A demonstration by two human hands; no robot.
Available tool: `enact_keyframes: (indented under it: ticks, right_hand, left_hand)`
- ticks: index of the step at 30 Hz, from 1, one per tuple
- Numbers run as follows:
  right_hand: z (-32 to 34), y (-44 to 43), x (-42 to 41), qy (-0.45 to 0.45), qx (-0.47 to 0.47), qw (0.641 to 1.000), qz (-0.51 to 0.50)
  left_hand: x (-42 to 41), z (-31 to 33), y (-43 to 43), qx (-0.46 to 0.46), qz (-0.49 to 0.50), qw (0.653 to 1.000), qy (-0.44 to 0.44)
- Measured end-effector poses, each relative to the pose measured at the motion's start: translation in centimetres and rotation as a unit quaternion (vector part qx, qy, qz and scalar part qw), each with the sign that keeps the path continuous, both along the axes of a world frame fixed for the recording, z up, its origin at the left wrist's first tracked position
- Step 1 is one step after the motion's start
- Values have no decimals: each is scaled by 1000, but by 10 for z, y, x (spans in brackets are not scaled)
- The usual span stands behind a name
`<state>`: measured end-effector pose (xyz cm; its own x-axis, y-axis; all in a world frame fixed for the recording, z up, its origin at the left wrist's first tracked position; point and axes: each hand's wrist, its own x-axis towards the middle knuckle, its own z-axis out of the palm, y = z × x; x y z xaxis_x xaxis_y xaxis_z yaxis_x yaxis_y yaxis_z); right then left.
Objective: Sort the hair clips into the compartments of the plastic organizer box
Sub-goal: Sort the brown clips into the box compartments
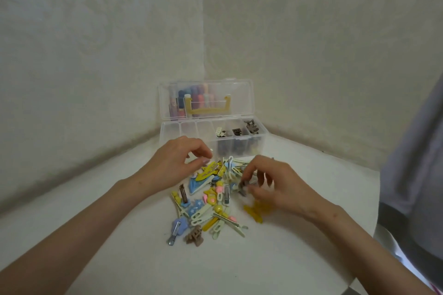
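A pile of hair clips (pixel 211 201) in yellow, blue, cream, pink and brown lies on the white table. Behind it stands the clear plastic organizer box (pixel 167 130) with its lid (pixel 242 93) up; the right compartments hold a few dark and brown clips (pixel 250 127), the left ones look empty. My left hand (pixel 175 163) hovers over the pile's far left edge, fingers curled, thumb and fingertips near a yellow clip (pixel 211 167). My right hand (pixel 268 184) pinches a small dark clip (pixel 243 187) at the pile's right side.
The white table (pixel 96 235) sits in a corner between two pale walls. A yellow claw clip (pixel 255 211) lies under my right hand. A grey-clad person or fabric (pixel 412 175) stands at the right edge. Coloured items show through the box lid.
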<state>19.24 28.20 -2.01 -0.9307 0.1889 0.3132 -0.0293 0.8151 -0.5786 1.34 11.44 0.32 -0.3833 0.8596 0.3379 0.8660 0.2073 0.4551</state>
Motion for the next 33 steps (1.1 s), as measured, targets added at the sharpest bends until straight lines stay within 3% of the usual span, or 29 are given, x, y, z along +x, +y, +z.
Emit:
enact_keyframes:
  ticks: [10,17,20,26,33]
  right_hand:
    - [39,28,-76,128,-64,982,-123]
    - [41,31,-118,47,59,986,-147]
    - [39,31,-114,51,76,982,-166]
    - [37,12,-74,81,69,985,-139]
    - [10,-31,-33,58,89,993,-49]
  left_hand:
    - [-20,2,-5,43,53,998,-16]
    - [-23,2,-6,65,57,996,-18]
    - [-24,3,-6,63,55,996,-16]
    - [-23,-2,-4,43,32,999,-6]
    - [-9,-10,1,40,17,999,2]
